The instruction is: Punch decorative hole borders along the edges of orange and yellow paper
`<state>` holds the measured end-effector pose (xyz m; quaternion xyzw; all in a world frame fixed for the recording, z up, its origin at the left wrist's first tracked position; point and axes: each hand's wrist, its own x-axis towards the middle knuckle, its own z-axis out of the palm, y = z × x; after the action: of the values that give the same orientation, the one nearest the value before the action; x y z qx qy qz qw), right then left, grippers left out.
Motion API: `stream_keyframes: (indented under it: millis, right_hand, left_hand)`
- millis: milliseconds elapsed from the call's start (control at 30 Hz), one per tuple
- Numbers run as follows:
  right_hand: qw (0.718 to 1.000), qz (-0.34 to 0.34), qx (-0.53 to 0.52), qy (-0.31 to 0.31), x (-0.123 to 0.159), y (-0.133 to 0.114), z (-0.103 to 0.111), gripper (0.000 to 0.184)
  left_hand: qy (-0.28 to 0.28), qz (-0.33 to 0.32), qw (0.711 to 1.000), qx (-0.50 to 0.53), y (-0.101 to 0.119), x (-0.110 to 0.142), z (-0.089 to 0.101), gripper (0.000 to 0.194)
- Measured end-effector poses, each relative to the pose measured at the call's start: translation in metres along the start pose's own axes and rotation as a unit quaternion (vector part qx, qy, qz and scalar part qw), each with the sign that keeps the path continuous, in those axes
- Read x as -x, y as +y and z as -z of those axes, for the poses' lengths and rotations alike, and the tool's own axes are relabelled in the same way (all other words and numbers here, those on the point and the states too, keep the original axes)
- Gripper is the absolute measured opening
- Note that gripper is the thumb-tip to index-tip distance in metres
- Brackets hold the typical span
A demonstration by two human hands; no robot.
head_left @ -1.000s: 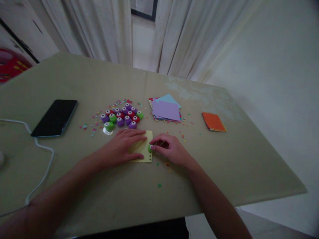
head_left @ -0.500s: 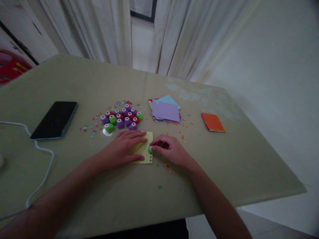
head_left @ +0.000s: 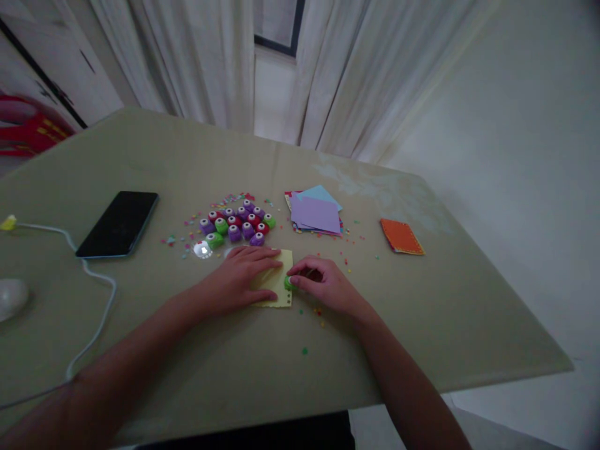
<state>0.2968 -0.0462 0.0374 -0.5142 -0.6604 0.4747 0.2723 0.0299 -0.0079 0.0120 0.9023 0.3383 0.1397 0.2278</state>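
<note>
A pale yellow sheet of paper lies on the table under my left hand, which rests flat with fingers spread. Along the paper's right edge runs a row of small punched holes. At that edge, the thumb and fingers of my right hand pinch a small green craft hole punch, mostly hidden by the fingertips. Beyond my left hand stand several more small punches in purple, red and green, grouped closely.
Stacked paper squares lie behind my right hand, and an orange stitched square is farther right. Tiny paper confetti is scattered around. To the left are a black tablet, a white cable and a white rounded object.
The camera view has shifted slightly, bringing more of the white rounded object into sight. Both hands keep nearly the same pose on the paper and the punch.
</note>
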Motion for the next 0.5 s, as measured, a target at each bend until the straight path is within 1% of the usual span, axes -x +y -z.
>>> stream_keyframes:
  millis: [100,267,400,500]
  right_hand:
    - [1.0,-0.013,-0.012,0.004,-0.002,0.0,-0.001,0.023]
    - [0.997,-0.057,-0.054,0.006,-0.007,-0.002,-0.002,0.031]
    - [0.994,-0.09,-0.052,-0.024,-0.011,-0.007,0.003,0.035]
    - [0.992,-0.112,-0.009,-0.058,-0.013,-0.011,0.009,0.037]
  left_hand:
    - [-0.001,0.003,1.0,0.0,0.001,0.0,0.001,0.06]
    - [-0.008,0.011,1.0,0.004,0.003,-0.001,0.002,0.063]
    - [-0.004,0.006,1.0,0.009,0.003,-0.002,0.002,0.062]
    - [-0.005,0.006,1.0,0.01,0.003,-0.003,0.002,0.063]
